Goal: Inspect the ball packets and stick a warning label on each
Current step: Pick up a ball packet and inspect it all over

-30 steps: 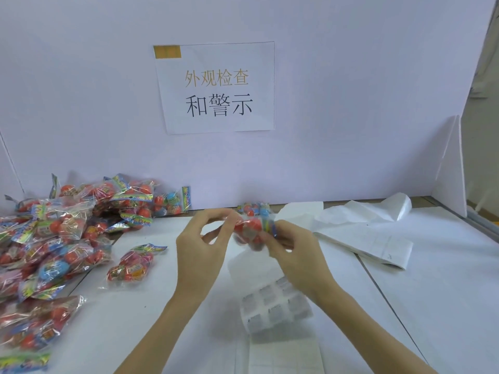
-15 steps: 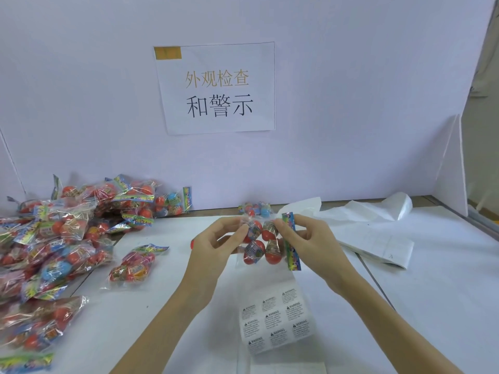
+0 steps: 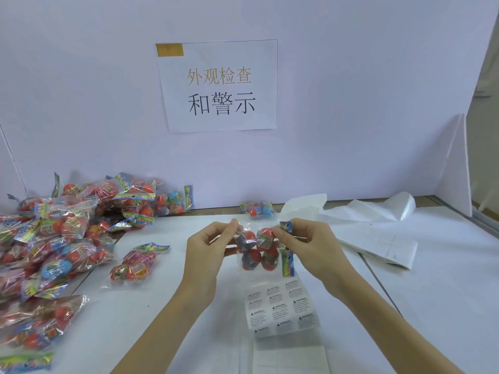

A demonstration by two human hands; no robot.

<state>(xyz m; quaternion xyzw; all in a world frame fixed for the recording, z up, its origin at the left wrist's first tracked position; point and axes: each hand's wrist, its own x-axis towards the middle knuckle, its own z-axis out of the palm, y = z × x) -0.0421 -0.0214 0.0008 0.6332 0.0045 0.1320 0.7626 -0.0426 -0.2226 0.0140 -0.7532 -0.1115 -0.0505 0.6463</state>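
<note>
Red balls in a clear packet (image 3: 256,249) with a rainbow-striped header; white label sheet (image 3: 280,309) printed black.

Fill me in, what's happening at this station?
A person holds one ball packet up over the table, the left hand pinching its left edge and the right hand its right, header end. A sheet of warning labels lies just below it. A pile of packets sits to the left, and one lone packet lies by the back wall. Whether the held packet carries a label yet is unclear.

Both hands raised: left (image 3: 208,245), right (image 3: 310,245), fingertips apparently pinching.
</note>
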